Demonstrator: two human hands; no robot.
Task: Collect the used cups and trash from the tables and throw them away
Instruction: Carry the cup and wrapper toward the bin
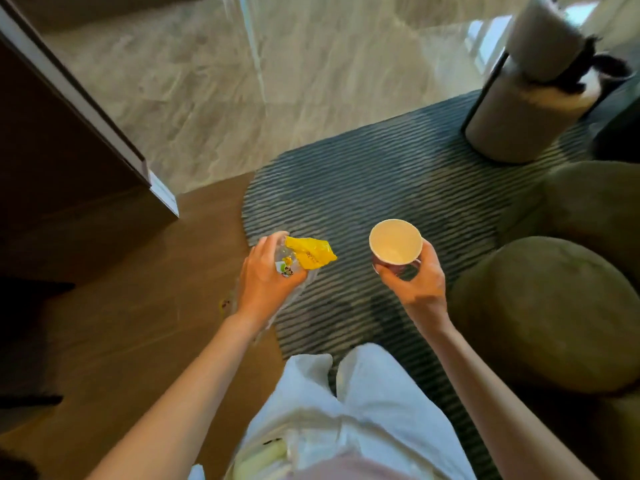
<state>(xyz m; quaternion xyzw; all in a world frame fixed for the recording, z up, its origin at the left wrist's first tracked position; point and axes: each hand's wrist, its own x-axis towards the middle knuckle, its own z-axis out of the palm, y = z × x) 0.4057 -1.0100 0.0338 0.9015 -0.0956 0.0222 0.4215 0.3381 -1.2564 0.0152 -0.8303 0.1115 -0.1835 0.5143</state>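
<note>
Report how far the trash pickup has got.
Collected: the left hand grips clear plastic packaging with a yellow wrapper, and the right hand holds an empty paper cup. In hand: both are carried above the striped rug. Left: throwing them away; no bin or table shows in view.

A bright yellow wrapper with small dark letters is seen against clear plastic that has little yellow and green marks on it. The paper cup is cream inside, with a white rim. The rug is covered in thin dark and light grey stripes. The wooden floor is brown, and the stone floor is pale beige with cloudy streaks. The round cushions are olive green. The trousers are white.
</note>
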